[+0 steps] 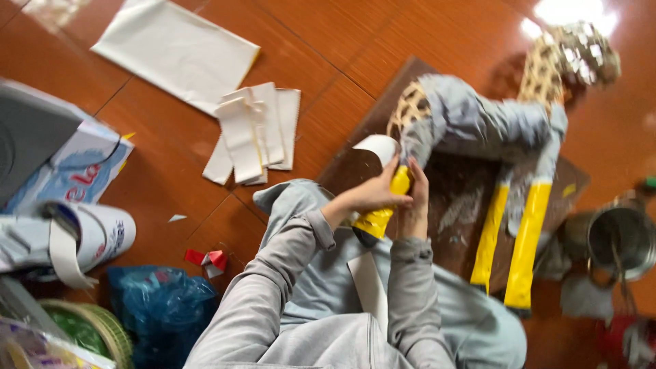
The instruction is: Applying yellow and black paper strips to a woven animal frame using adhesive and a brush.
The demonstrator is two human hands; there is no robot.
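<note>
Yellow-wrapped leg of the woven animal figure (380, 217): its middle is covered by the left hand (372, 195) and right hand (415, 205), so the grip underneath cannot be made out.
Figure's head (581, 51): blurred and washed out by glare.
Round metal pot (618, 239): cut by the right edge (contents unclear).
Green woven basket (89, 331): cropped at the bottom edge.
Grey flat box (31, 133): runs off the left edge.
Red object (625, 342): too blurred to identify.
</note>
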